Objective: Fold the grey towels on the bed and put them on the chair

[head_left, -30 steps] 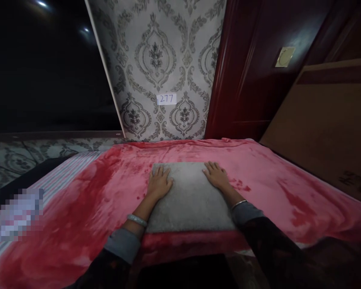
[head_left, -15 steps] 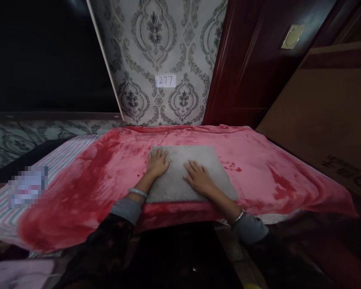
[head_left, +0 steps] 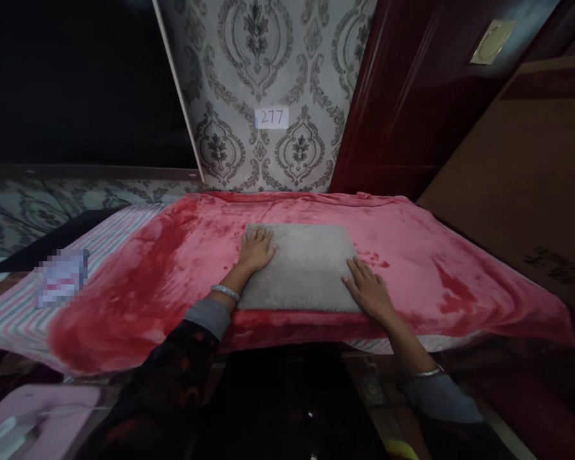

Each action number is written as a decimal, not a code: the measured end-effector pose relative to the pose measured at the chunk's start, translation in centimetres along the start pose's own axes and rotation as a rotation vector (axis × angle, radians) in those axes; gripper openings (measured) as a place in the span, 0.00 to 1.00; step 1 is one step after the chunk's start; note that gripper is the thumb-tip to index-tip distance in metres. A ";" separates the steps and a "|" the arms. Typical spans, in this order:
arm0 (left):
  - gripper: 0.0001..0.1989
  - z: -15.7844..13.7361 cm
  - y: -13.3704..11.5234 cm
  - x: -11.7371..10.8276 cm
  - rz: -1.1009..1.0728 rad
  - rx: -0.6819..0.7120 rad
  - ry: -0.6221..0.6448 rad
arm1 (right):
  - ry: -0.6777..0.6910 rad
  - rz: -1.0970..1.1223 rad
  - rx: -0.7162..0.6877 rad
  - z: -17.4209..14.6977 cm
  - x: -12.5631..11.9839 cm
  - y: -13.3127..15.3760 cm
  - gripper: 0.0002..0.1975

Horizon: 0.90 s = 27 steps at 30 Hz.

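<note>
A grey, plush rectangular mat (head_left: 306,268) lies flat on a pink and red blanket (head_left: 402,243). On the mat's upper left part rests my left hand (head_left: 257,249), palm down with its fingers stretched out. My right hand (head_left: 370,289) lies over the mat's right edge, fingers extended and pointing up and to the left. Neither hand grips anything. A bracelet circles each wrist.
Striped cloth (head_left: 119,230) shows beyond the blanket's left side, with a blurred packet (head_left: 61,279) on it. A large dark screen (head_left: 76,83) stands at the back left. A big cardboard box (head_left: 522,166) leans at the right. A pink surface (head_left: 71,409) shows lower left.
My right hand has slid rightward from the mat's middle to its right edge. My left hand stays on the mat's left part. The view has shifted slightly.
</note>
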<state>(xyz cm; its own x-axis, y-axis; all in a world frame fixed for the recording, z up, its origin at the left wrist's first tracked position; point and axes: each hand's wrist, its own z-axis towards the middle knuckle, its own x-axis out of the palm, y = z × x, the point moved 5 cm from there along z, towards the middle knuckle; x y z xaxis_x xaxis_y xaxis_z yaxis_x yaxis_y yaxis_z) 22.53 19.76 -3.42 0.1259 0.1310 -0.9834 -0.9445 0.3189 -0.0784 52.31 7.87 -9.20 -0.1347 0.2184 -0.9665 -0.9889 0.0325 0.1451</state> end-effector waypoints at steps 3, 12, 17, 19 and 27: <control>0.31 -0.4 -0.2 -0.2 -0.006 0.005 0.085 | -0.023 -0.002 0.026 -0.3 0.1 -0.3 0.31; 0.34 -12.2 -7.1 0.7 -0.100 0.327 0.097 | -0.048 0.022 0.028 -0.5 -0.1 -0.1 0.31; 0.33 -17.9 -12.6 0.6 -0.288 0.479 0.024 | -0.053 0.012 0.029 -0.7 -0.2 -0.2 0.31; 0.27 -18.4 -12.9 -0.4 -0.396 0.540 0.024 | -0.050 -0.006 0.038 -0.8 -0.8 -0.1 0.30; 0.28 -15.2 -3.7 -2.3 -0.128 0.109 -0.203 | -0.154 -0.010 -0.245 -2.0 -2.8 7.2 0.27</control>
<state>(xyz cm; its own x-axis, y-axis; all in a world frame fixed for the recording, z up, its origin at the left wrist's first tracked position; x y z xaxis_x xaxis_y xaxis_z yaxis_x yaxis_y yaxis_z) 21.10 4.00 -3.32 0.3106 0.2657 -0.9127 -0.8803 0.4427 -0.1707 45.46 5.56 -5.82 -0.1323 0.3651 -0.9215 -0.9785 -0.1967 0.0625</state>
